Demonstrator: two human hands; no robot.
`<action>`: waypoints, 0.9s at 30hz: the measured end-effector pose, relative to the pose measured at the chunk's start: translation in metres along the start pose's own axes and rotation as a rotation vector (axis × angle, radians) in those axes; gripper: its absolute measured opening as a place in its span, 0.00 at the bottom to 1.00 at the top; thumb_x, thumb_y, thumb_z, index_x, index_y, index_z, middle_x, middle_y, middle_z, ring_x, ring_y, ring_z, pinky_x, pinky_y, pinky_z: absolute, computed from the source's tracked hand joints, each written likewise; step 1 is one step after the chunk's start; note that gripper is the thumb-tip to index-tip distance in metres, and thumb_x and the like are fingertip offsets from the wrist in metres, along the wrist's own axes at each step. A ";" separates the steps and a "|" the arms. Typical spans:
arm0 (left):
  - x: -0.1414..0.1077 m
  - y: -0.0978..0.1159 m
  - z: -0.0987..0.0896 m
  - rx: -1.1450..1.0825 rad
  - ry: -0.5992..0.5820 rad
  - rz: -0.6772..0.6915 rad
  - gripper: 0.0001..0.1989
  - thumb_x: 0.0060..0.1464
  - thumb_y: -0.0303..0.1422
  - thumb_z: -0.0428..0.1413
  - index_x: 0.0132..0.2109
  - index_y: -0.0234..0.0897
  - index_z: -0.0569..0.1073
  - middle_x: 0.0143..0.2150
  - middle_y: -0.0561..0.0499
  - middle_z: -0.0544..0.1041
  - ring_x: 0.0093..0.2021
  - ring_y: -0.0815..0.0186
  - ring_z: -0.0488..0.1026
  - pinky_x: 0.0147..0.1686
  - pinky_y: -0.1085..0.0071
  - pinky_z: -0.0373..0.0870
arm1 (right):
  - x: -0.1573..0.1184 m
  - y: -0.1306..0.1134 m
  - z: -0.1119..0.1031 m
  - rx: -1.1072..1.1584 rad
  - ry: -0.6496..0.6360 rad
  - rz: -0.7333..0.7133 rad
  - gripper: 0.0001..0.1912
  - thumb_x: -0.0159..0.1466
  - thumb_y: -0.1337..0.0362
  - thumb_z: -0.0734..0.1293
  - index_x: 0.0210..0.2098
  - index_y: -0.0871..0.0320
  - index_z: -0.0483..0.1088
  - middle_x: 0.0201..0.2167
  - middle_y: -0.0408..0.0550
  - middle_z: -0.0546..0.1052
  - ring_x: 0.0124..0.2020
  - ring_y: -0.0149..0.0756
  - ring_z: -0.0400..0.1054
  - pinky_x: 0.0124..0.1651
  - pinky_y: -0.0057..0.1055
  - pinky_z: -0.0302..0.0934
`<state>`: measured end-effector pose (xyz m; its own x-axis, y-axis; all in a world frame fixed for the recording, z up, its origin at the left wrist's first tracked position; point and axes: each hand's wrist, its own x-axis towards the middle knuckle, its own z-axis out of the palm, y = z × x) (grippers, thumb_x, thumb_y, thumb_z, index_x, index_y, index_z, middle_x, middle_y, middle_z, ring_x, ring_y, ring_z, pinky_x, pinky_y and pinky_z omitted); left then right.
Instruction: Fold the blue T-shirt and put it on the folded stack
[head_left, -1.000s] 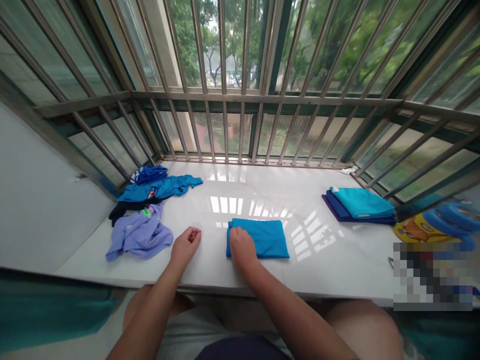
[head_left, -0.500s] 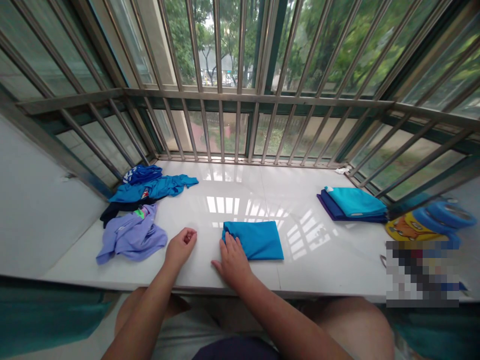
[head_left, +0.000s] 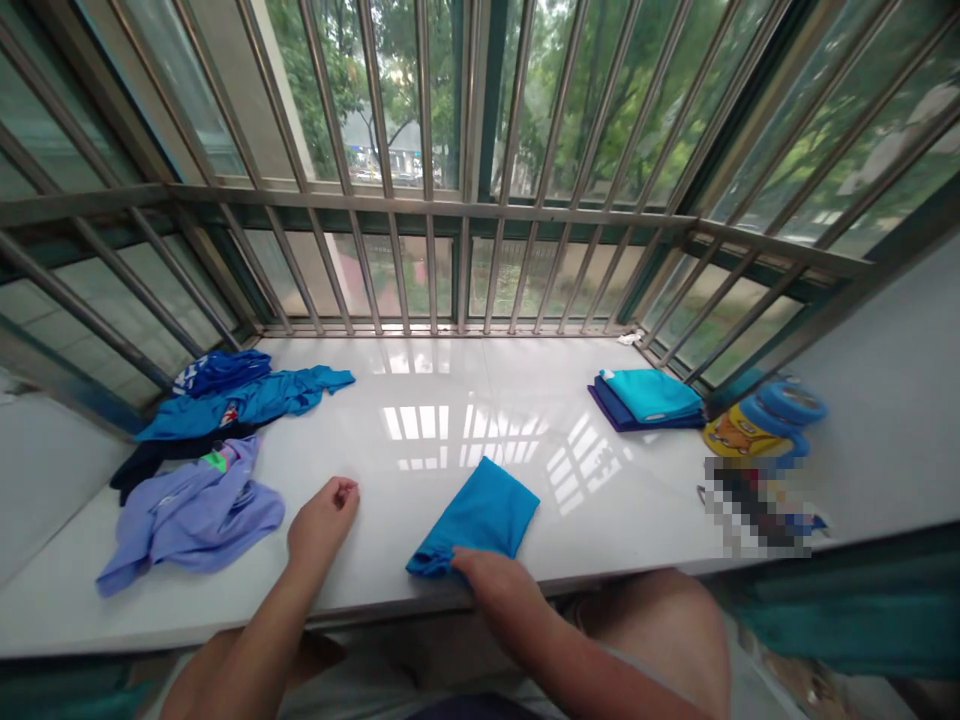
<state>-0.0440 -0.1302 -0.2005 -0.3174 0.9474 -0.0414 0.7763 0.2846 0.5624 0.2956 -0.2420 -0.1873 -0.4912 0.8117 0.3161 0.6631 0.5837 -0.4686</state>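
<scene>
Right grip (head_left: 491, 575) pinches folded blue cloth (head_left: 480, 515)
</scene>
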 end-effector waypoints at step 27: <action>-0.011 0.072 0.046 0.153 -0.099 0.268 0.15 0.68 0.43 0.50 0.34 0.44 0.70 0.29 0.53 0.75 0.30 0.62 0.71 0.30 0.68 0.52 | 0.127 0.268 -0.404 -0.418 0.622 0.838 0.21 0.71 0.54 0.69 0.53 0.67 0.77 0.47 0.61 0.79 0.37 0.32 0.64 0.42 0.35 0.53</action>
<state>0.0404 -0.1137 -0.1970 -0.0413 0.9991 0.0070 0.9002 0.0342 0.4341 0.6392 0.0256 0.0611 0.4880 0.7524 0.4425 0.8466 -0.2846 -0.4498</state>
